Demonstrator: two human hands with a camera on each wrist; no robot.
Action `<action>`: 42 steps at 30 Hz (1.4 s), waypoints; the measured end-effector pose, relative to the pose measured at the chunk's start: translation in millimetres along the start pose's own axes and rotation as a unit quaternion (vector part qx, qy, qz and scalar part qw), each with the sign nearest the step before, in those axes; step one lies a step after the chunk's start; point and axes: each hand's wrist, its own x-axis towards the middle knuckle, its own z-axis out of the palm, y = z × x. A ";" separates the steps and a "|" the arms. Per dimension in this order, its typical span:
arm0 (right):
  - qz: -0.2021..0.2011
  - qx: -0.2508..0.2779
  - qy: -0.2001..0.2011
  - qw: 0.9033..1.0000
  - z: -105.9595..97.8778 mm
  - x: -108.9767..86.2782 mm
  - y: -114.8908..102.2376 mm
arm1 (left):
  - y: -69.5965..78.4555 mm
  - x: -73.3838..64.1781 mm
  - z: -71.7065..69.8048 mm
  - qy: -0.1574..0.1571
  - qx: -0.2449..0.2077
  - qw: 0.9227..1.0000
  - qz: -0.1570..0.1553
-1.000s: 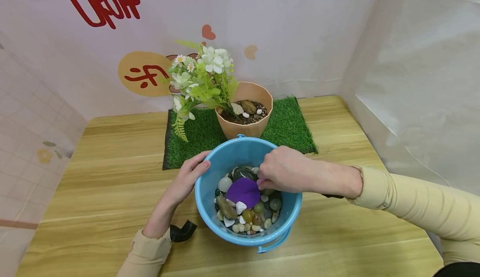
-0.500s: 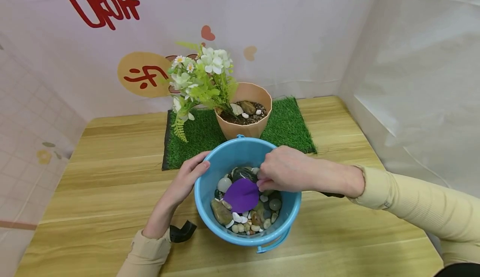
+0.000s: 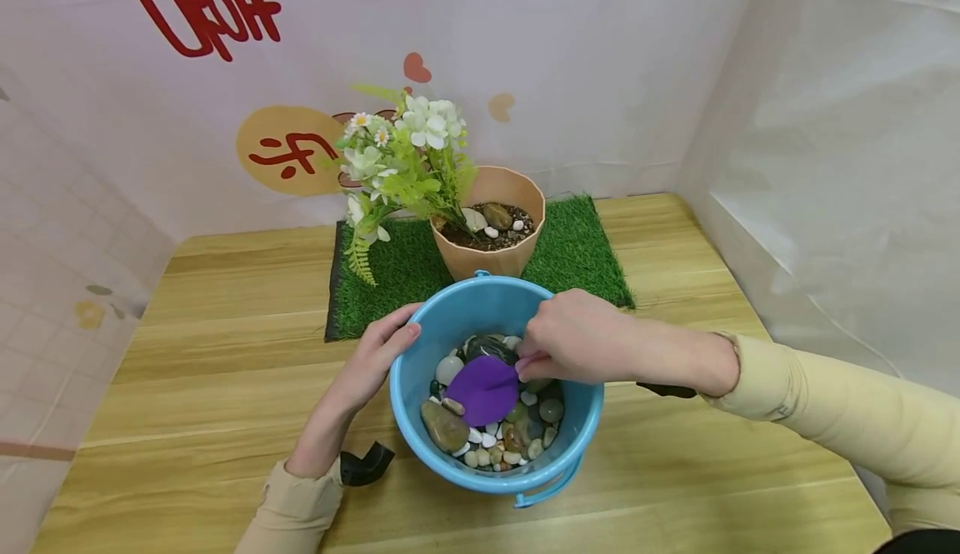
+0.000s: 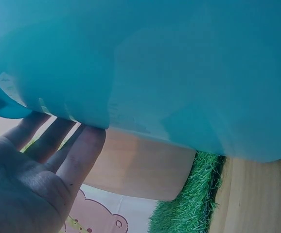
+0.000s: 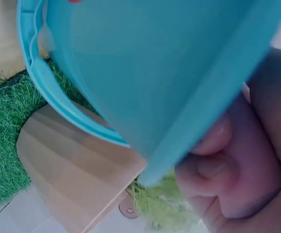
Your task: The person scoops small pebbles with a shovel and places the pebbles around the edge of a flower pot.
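Note:
In the head view a blue bucket [image 3: 402, 446] with stones [image 3: 446, 427] in its bottom stands on the table. My right hand [image 3: 577, 333] reaches over its right rim with fingers curled, gripping a small shovel whose purple blade [image 3: 483, 391] lies among the stones. The shovel's handle is hidden by the hand. A brown stone and a smaller pale one sit at the blade's left edge. My left hand [image 3: 377, 354] rests at the left rim, thumb against it. In the left wrist view its fingers [image 4: 83, 153] lie fairly straight along the bucket's outer wall.
Behind the bucket, a peach flowerpot [image 3: 487, 262] with soil, stones and white flowers [image 3: 427, 121] stands on a green grass mat [image 3: 581, 246]. The bucket's handle [image 3: 549, 487] hangs at the front right. White sheeting [image 3: 600, 62] closes off the table's back and sides.
The purple blade has shifted slightly left and toward me. A large brown stone at its left has turned and slid left, and small white stones have moved. The left hand holds its place.

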 end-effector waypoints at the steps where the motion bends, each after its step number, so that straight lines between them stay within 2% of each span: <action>1: 0.001 0.007 -0.001 1.000 -1.9 -1.1 0.3 | 0.1 -0.2 0.0 0.000 -0.001 1.000 0.000; 5: 0.007 0.027 -0.010 1.000 -8.8 -4.9 1.7 | 0.7 -0.8 -0.1 0.000 -0.004 1.000 0.000; 9: 0.005 0.025 -0.014 1.000 -13.6 -7.5 3.0 | 2.5 -0.8 0.3 0.001 -0.003 1.000 0.003; 18: -0.038 0.008 -0.041 0.998 -7.9 -4.5 1.7 | 2.6 -1.0 -0.7 0.006 0.002 1.000 0.002; 27: 0.004 0.037 -0.031 0.999 -17.8 -9.2 5.3 | 2.1 -1.4 -0.3 0.006 -0.001 1.000 -0.001; 31: 0.011 0.039 -0.024 0.999 -21.5 -12.5 7.2 | 2.5 -1.6 -0.8 0.009 0.000 1.000 0.002; 42: -0.039 0.046 -0.018 0.998 -5.7 -5.0 3.2 | 2.5 -0.4 0.5 0.002 -0.002 1.000 -0.001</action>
